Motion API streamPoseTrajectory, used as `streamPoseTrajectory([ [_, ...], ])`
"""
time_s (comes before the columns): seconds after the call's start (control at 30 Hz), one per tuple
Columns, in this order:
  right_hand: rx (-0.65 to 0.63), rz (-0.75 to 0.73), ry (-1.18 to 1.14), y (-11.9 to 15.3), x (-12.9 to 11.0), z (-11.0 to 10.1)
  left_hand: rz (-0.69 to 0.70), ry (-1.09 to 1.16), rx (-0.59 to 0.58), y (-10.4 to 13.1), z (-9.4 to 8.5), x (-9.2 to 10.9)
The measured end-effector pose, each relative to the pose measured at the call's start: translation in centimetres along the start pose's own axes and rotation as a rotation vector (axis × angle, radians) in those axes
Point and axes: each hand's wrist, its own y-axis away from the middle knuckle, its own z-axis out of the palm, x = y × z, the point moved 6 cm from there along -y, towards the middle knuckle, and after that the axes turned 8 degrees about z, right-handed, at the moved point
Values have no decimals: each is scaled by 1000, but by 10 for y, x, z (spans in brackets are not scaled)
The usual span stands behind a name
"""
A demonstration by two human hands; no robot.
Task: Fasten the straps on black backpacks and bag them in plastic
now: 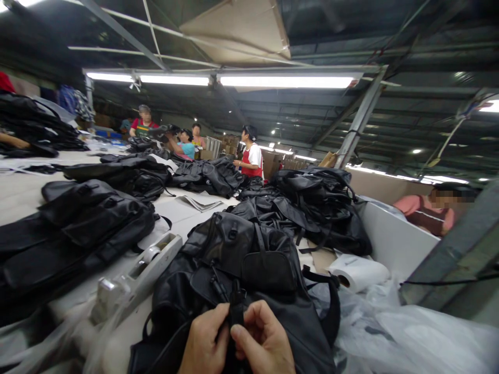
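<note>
Directly in front of me a black backpack [268,270] lies on the table, with a small pocket and buckled straps facing up. Above its lower part, a black strap [237,311] with what looks like a buckle is pinched between both my hands. Its left edge is gripped by my left hand [206,337], fingers closed. On the other side my right hand [267,337] has its thumb pressed on the strap and its fingers curled. The lower end of the strap is hidden between the hands.
Another black backpack [89,218] lies at the left, beside a metal tape dispenser [136,275]. More bags [315,202] are heaped at the back right. A white roll [362,272] and clear plastic [421,332] lie at the right. Several co-workers stand beyond the table.
</note>
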Motion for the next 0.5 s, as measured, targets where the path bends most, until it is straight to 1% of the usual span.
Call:
streamPoseTrajectory([
  [0.13, 10, 49, -103, 0, 0, -1, 141, -58, 66, 1, -5, 7],
  [0.27, -3, 93, -162, 0, -2, -4, 212, -98, 113, 2, -7, 11],
  [0.33, -12, 94, -181, -1, -2, -5, 212, -96, 119, 3, -7, 9],
  [0.4, -18, 85, -198, -1, -1, -5, 182, -80, 101, 5, -6, 5],
  [0.5, -40, 66, -210, -1, 1, -4, 151, -92, 116, 9, -7, 0],
])
